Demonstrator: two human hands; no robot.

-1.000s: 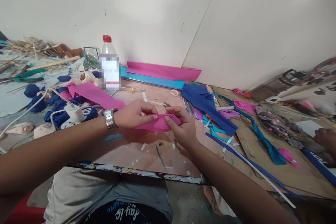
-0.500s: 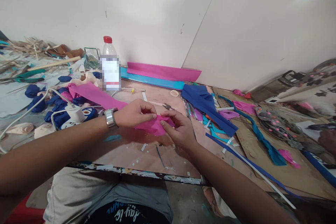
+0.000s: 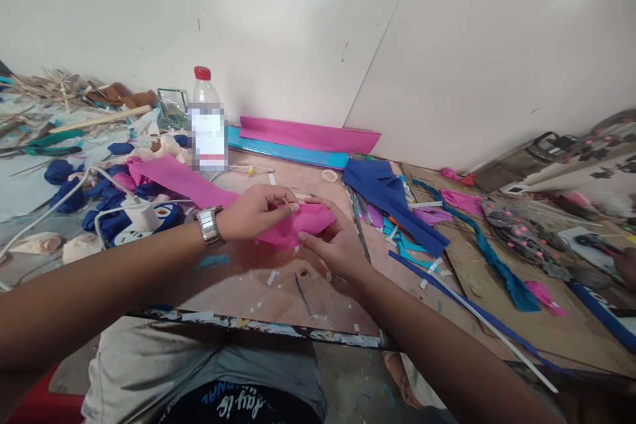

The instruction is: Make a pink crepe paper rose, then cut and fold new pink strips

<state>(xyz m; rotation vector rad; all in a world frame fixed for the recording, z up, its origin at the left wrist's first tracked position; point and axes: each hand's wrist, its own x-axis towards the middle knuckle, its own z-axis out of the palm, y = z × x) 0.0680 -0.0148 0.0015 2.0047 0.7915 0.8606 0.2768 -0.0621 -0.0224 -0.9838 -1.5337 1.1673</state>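
Observation:
Between my hands, above the tabletop, is a soft pink strip (image 3: 314, 217) of paper or cloth, its right end spread and bent. My left hand (image 3: 256, 213), with a metal watch at the wrist, pinches its upper edge between thumb and forefinger. My right hand (image 3: 336, 248) grips the right end, thumb on the near side and fingers mostly hidden behind. A flat pink length (image 3: 183, 182) runs left from behind my left hand over a heap of dark blue pieces; whether it is the same strip is hidden by the hand.
A red-capped bottle (image 3: 203, 89) stands near the wall. Pink and light blue sheets lean there. A white power strip with cable (image 3: 142, 217) lies left, near cream rolled pieces. Right are blue strips (image 3: 397, 205), cardboard (image 3: 477, 278) and a white stick. Another person's hand (image 3: 627, 265) shows far right.
The right end of the pink strip has been spread wider and turned up, and my right fingers have shifted behind it. My left hand has barely moved. The other person's hand has moved slightly.

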